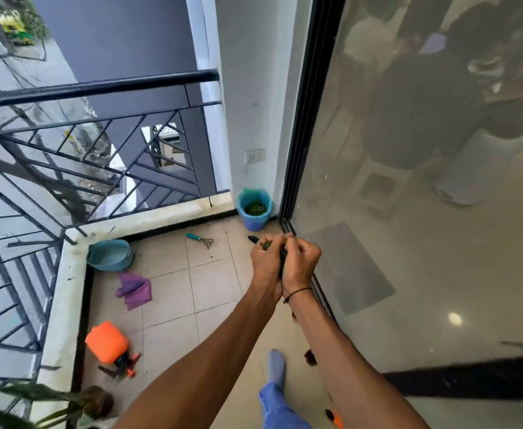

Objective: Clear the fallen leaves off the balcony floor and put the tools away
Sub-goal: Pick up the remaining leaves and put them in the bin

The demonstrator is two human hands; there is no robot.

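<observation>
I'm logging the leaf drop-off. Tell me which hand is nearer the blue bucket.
Left, narrowly. The left hand and right hand are pressed together around a clump of leaves, both short of the blue bucket; the bucket sits slightly toward the left hand's side.

**Soft daylight, bendy edges**

Bright, even daylight comes from the open side by the railing (99,88). Shadows are faint. The glass door (424,181) is hazy with pale reflections and one small white glare spot. Straight lines curve near the edges. The plant (53,404) at the bottom corner looks blurry.
</observation>
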